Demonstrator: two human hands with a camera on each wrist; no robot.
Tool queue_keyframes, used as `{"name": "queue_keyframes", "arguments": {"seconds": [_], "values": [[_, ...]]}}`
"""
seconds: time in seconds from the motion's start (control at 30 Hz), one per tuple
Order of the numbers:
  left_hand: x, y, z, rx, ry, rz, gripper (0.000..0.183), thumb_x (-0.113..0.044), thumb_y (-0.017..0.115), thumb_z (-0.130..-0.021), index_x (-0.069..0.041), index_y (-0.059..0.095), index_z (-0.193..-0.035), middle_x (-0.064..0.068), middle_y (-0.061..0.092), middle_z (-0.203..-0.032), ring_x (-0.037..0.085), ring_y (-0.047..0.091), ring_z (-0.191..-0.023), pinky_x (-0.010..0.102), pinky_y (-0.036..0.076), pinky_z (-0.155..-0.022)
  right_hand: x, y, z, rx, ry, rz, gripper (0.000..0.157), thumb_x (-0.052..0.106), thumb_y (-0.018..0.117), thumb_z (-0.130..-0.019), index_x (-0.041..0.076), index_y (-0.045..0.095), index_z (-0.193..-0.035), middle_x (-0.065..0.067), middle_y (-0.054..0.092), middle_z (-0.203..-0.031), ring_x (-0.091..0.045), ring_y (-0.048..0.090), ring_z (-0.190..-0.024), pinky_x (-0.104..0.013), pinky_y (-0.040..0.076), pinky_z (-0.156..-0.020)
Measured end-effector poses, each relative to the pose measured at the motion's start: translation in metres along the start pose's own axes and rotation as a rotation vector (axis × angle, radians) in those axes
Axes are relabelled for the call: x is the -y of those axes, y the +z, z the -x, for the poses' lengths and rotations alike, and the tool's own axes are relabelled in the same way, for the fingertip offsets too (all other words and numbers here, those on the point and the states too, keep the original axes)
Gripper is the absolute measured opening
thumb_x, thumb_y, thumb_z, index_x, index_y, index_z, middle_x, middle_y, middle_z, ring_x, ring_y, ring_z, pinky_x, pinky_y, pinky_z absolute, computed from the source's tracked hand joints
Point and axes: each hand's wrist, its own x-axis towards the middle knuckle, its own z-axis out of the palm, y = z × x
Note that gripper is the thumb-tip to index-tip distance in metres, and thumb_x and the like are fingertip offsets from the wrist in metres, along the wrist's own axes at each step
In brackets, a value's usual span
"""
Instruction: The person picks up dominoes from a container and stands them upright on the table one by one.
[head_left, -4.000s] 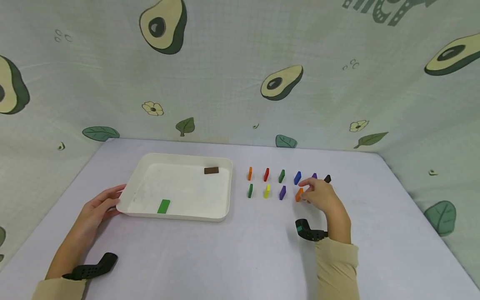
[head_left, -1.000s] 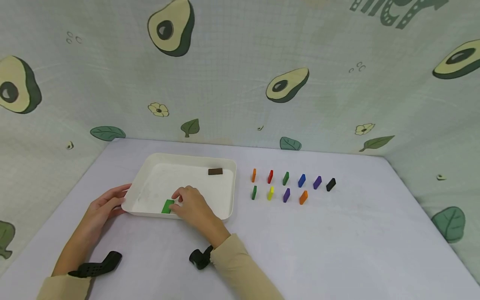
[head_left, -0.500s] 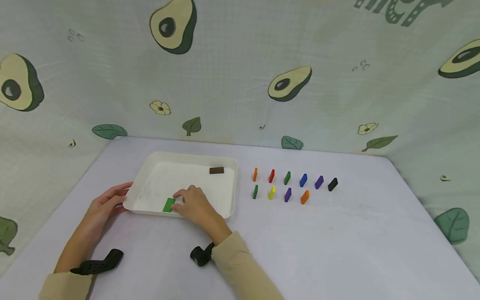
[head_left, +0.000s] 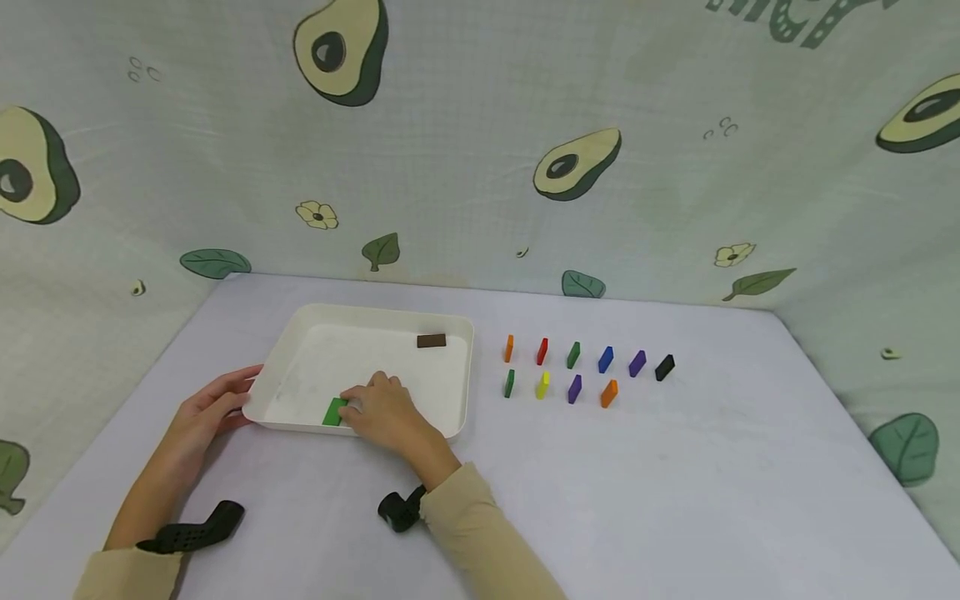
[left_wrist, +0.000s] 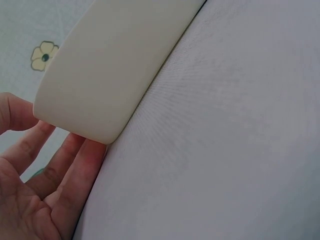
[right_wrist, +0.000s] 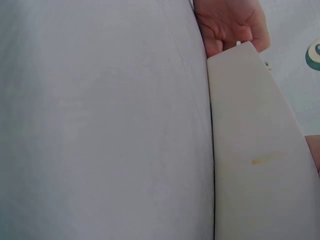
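A shallow white tray (head_left: 360,310) lies on the left half of the table. My left hand (head_left: 208,417) touches its left end, thumb and fingers against the outer wall; in the left wrist view, the fingers (left_wrist: 70,162) are seen at the corner. Over the tray's near wall reaches my right hand (head_left: 382,411), thumb and index finger bent together around what looks like a small pale block, mostly covered by them. Directly left of the fingertips lies a green block (head_left: 333,412). A brown block (head_left: 431,341) lies near the tray's far right corner.
Right of the tray stand two rows of small coloured blocks, among them a red block (head_left: 542,351), a yellow block (head_left: 543,385), an orange block (head_left: 609,393) and a black block (head_left: 664,367). A printed cloth (head_left: 450,167) hangs behind the white table (head_left: 675,500).
Since four seconds ago my right hand has moved left from the block rows into the tray beside the green block. Recently its fingertips shifted slightly; the left hand has stayed at the tray.
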Motion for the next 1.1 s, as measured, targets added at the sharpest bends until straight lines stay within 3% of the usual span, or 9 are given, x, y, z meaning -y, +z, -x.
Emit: {"name": "queue_keyframes", "arguments": {"seconds": [0.3,0.6,1.1], "values": [[-0.0009,-0.0015,0.0002,0.008,0.014,0.002,0.04,-0.028,0.049,-0.097,-0.018,0.047,-0.136,-0.029,0.053,-0.113,-0.006,0.057,-0.089,0.011,0.048,-0.071,-0.0008,0.0,0.0013,-0.029,0.002,-0.066,0.03,0.035,0.051,-0.093,0.027,0.063,-0.119,-0.001,0.054,-0.107,-0.012,0.046,-0.095,-0.021,0.038,-0.078],[-0.0011,-0.0016,0.0003,0.009,0.02,0.032,0.039,-0.027,0.051,-0.096,-0.018,0.049,-0.134,-0.028,0.055,-0.112,-0.005,0.058,-0.088,0.012,0.049,-0.07,-0.0029,0.0008,0.0024,-0.1,-0.029,-0.157,0.023,0.028,0.058,-0.09,0.021,0.067,-0.11,0.005,0.046,-0.078,-0.007,0.04,-0.075,-0.015,0.032,-0.061],[-0.0026,-0.0017,-0.0001,0.014,0.013,0.03,0.039,-0.028,0.051,-0.096,-0.018,0.049,-0.134,-0.027,0.055,-0.112,-0.005,0.058,-0.087,0.012,0.049,-0.07,-0.0049,-0.0005,0.004,-0.184,-0.099,-0.283,0.007,0.014,0.064,-0.087,0.013,0.066,-0.094,0.008,0.056,-0.072,-0.001,0.045,-0.067,-0.01,0.037,-0.059]]}}
